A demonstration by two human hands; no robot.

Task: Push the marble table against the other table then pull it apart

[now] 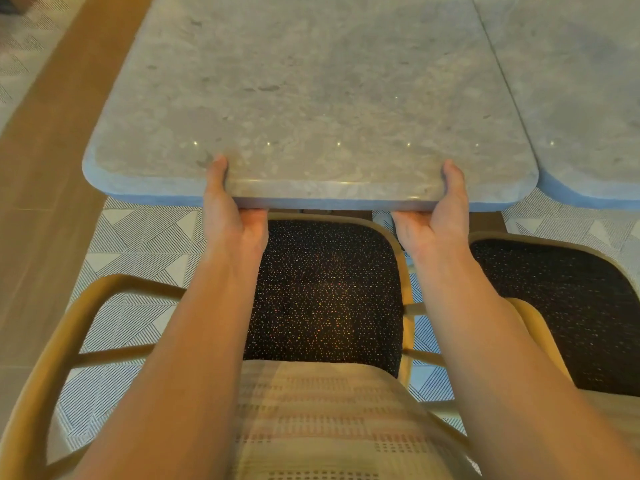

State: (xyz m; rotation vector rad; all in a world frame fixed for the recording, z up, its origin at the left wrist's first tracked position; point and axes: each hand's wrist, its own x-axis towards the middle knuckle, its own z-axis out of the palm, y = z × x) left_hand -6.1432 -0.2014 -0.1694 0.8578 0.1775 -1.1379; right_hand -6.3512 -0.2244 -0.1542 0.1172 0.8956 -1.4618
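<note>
A grey marble table point(311, 91) with rounded corners fills the upper middle of the view. A second marble table point(581, 81) lies to its right; their long edges meet along a thin seam, touching or nearly so. My left hand point(225, 213) grips the near edge of the marble table, thumb on top and fingers underneath. My right hand point(440, 216) holds the same edge further right in the same way. Both forearms reach forward over a chair.
A wooden-framed chair with a dark speckled seat point(329, 289) and woven back point(329, 420) stands tucked under the near edge, between my arms. A second like chair point(561, 306) stands at the right. Patterned floor tiles point(138, 244) and a wooden strip point(45, 161) lie at the left.
</note>
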